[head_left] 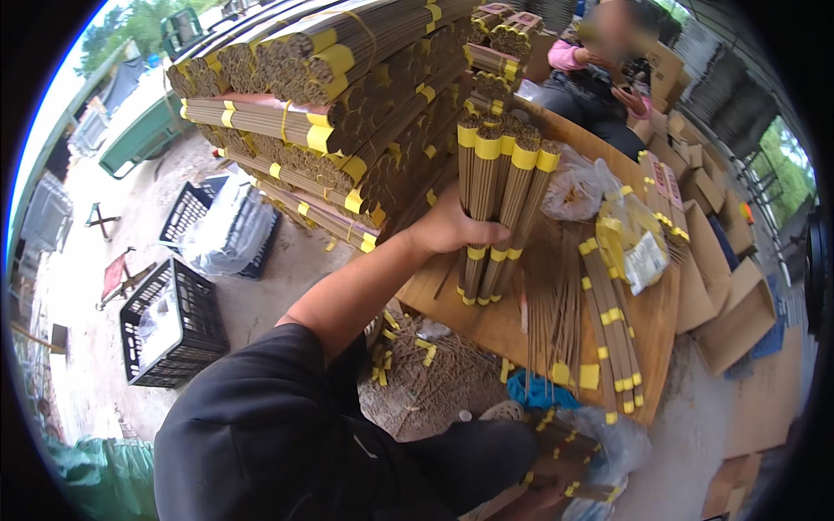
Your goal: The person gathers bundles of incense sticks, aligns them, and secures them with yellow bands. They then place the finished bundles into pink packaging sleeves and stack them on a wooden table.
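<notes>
The biggest thing before me is the tall stack of stick bundles (369,95), far and to the left, layer on layer, bound with yellow bands. To its right spreads the wooden surface (658,326). Open cardboard boxes (738,313) crowd along beyond its right edge, and at the far right another person (608,91) sits, pink at the sleeves, both hands raised. On the ground to my left are two black crates (207,308), one nearer than the other, with clear plastic in them.

In front of me, over the surface, my left hand (452,224) grips a cluster of upright bundles (504,187): my fingers wrap their left side and my thumb lies across the near side, closed firmly on them. They lean slightly right at the top; whether their lower ends touch the surface I can't tell. How my right fingers stand, I can't tell either.

Right of the cluster, long banded bundles (608,317) lie flat, pointing toward me, with loose sticks (543,317) just to their left. Farther back sit a clear bag (573,191) and a yellow bag (612,230). Below the near edge is a blue cloth (540,391); close above it, on the surface, lie small yellow pieces (589,376).
</notes>
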A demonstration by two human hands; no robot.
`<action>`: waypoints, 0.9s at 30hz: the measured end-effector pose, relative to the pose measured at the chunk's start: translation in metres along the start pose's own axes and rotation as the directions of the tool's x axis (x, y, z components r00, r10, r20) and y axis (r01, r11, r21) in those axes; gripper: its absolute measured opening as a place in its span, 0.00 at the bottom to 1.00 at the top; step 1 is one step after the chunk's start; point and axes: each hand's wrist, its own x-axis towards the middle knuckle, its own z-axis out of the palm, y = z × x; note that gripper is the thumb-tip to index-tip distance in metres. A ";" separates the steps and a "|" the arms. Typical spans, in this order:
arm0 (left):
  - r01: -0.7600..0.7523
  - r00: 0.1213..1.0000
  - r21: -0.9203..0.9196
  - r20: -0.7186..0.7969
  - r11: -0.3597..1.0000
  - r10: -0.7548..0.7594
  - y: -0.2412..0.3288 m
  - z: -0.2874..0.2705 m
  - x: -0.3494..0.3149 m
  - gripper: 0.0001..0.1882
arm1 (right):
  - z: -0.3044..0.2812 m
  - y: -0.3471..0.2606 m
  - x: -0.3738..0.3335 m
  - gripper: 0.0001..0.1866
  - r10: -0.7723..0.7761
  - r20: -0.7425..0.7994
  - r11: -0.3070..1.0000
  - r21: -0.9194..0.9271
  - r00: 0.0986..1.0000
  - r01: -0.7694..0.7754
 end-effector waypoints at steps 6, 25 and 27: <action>0.043 0.999 0.056 0.010 0.998 -0.043 -0.001 0.000 0.004 0.30 | -0.017 -0.244 -0.108 0.34 -0.403 -0.048 0.666 0.670 0.914 0.329; 0.014 1.000 0.073 0.007 0.997 -0.014 0.001 0.004 0.004 0.29 | 0.252 -0.430 -0.291 0.22 -0.888 0.286 0.432 0.788 0.361 0.439; 0.083 0.995 0.090 0.040 0.992 -0.087 0.009 0.006 0.002 0.30 | 0.259 -0.421 -0.286 0.25 -0.911 0.275 0.395 0.795 0.307 0.460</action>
